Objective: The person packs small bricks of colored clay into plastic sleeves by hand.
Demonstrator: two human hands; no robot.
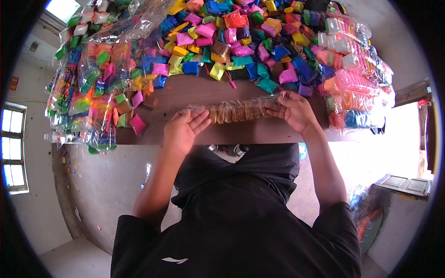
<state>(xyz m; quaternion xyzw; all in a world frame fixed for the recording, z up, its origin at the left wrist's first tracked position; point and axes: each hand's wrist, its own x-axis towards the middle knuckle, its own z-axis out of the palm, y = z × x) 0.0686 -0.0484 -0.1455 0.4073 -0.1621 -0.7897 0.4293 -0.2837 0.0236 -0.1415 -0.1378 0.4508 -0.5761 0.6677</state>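
Observation:
A clear plastic sleeve with a row of several brown packets (238, 111) lies along the table's front part, between my two hands. My left hand (189, 126) is closed on the sleeve's left end, thumb and fingers pressed at the plastic. At the opposite end, my right hand (293, 110) pinches the plastic, its fingers partly over the last packets. Just beyond the sleeve spreads a large heap of small colourful packets (241, 60) in pink, blue, yellow, green and other colours.
Clear bags of colourful packets (99, 92) pile up at the table's left. Stacked rows of wrapped packets (354, 78) stand on the right. The brown table (185, 90) ends just before my lap. A low cabinet (403, 185) is at the far right.

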